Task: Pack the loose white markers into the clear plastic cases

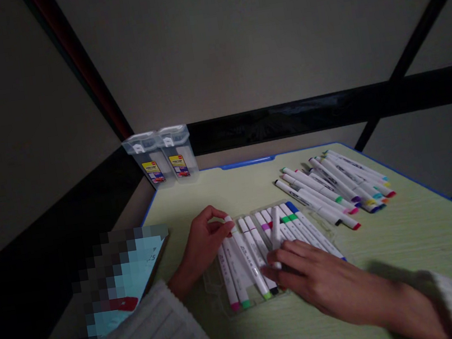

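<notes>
A clear plastic marker case (215,298) lies flat on the table, with white markers laid side by side in it. My left hand (205,238) pinches the upper end of a marker with a light green tip (248,259), which slants over the case. Between the fingers of my right hand (309,270) is a white marker (276,227), its far end tilted up over the case's middle. Its near end is hidden by my fingers. Left of the slanted one lie a pink-tipped marker (228,279) and a green-tipped marker (238,275).
A loose pile of markers (334,181) with mixed cap colours lies at the right of the table (233,191). Two clear lidded boxes (148,158) stand at the back left corner. A light blue item (139,267), partly blurred out, is at the left edge.
</notes>
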Available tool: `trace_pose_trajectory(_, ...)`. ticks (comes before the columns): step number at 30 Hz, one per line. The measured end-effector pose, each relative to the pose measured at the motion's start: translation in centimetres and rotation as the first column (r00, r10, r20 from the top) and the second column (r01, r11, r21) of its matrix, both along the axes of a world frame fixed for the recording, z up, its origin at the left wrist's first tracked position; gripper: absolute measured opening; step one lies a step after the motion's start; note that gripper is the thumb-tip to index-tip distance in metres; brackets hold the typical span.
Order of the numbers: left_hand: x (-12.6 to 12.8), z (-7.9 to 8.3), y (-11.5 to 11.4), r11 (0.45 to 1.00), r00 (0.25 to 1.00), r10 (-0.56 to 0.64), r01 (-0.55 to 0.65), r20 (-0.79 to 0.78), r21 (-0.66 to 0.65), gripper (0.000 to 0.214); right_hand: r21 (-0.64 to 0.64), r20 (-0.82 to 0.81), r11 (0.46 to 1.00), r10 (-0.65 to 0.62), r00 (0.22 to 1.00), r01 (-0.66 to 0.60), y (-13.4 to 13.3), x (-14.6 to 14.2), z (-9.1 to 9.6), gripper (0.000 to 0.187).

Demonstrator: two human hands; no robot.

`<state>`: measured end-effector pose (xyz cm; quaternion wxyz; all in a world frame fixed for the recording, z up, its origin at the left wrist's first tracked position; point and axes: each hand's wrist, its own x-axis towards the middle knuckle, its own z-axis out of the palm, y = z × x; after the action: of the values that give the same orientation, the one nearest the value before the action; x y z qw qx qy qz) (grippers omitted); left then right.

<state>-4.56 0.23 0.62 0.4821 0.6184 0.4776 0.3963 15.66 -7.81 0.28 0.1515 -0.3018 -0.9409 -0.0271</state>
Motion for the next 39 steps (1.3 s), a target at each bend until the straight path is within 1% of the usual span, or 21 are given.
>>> trace_pose_trajectory(2,-0.1,-0.2,0.2,0.999,1.0,-0.019,0.019,-0.01,0.033,0.016,-0.001,-0.005,1.0,0.0,1.0,0.0,0.0,0.0,0.0,0.029)
trace_pose_trajectory(4,-0.2,-0.4,0.3,0.994,0.999,-0.026,0.031,-0.048,0.1,0.015,-0.001,-0.003,1.0,0.003,1.0,-0.003,0.0,0.0,0.0,0.028)
trace_pose_trajectory(7,-0.4,-0.5,0.5,0.979,0.988,0.003,0.029,-0.154,0.202,0.012,-0.006,0.011,1.0,0.002,1.0,-0.002,0.0,0.0,0.0,0.028)
trace_pose_trajectory(10,-0.4,-0.4,0.3,0.968,0.964,0.031,0.036,-0.264,0.246,0.014,-0.005,0.025,1.0,0.011,1.0,-0.011,0.0,0.0,0.0,0.029)
trace_pose_trajectory(12,-0.4,-0.3,0.1,0.965,0.946,0.036,0.051,-0.323,0.257,0.017,-0.005,0.036,1.0,0.025,0.999,-0.025,-0.1,0.1,0.0,0.034)
trace_pose_trajectory(15,-0.3,-0.4,-0.1,0.959,0.93,0.036,0.071,-0.366,0.274,0.022,-0.004,0.042,0.999,0.046,0.998,-0.045,0.0,0.2,0.0,0.038)
trace_pose_trajectory(21,-0.3,-0.6,-0.1,0.952,0.907,0.042,0.09,-0.419,0.292,0.025,0.018,0.011,0.999,0.044,0.999,-0.044,0.0,0.1,-0.1,0.033)
trace_pose_trajectory(27,-0.4,-0.9,0.0,0.958,0.894,0.047,0.087,-0.446,0.274,0.027,-0.008,0.02,1.0,0.028,0.999,-0.028,-0.1,0.1,-0.2,0.033)
trace_pose_trajectory(33,-0.5,-1.3,0.1,0.954,0.892,0.043,0.096,-0.45,0.283,0.029,0.023,-0.007,1.0,0.02,1.0,-0.02,-0.1,-0.1,-0.2,0.032)
trace_pose_trajectory(39,-0.4,-1.2,-0.1,0.954,0.884,0.051,0.095,-0.464,0.285,0.03,0.014,-0.004,1.0,0.023,1.0,-0.023,-0.1,0.0,-0.2,0.032)
